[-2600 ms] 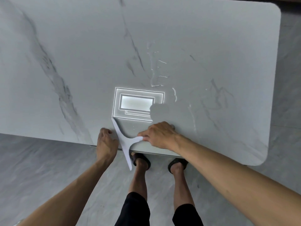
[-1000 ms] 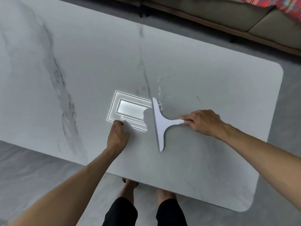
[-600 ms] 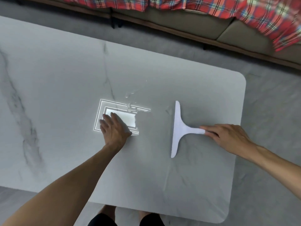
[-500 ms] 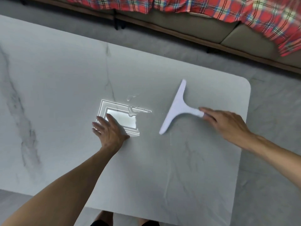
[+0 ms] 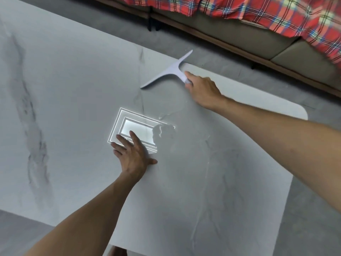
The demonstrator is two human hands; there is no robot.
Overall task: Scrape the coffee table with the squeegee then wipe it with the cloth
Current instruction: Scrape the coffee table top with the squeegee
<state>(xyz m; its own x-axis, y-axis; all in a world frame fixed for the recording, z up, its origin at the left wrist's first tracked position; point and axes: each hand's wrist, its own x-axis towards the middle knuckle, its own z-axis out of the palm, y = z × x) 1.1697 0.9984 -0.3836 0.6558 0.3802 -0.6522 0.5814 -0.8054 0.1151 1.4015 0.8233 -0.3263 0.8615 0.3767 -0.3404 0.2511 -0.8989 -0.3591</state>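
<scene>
The coffee table has a pale marble-look top that fills most of the view. A white T-shaped squeegee lies at the table's far edge, blade slanted, its upper tip past the edge. My right hand grips its handle with the arm stretched out. My left hand rests flat on the tabletop with fingers spread, over the near corner of a bright reflected ceiling light. Thin streaks of water lie between the two hands. No cloth is in view.
Beyond the far edge runs grey floor, then a sofa with a dark wooden base and a red plaid blanket over it. The table's rounded right corner is close to the sofa. Grey tiled floor lies to the right.
My right hand has pushed the squeegee from the table's near edge across the top to the far edge, turning the blade. My left hand moved from the near edge onto the tabletop and flattened.
</scene>
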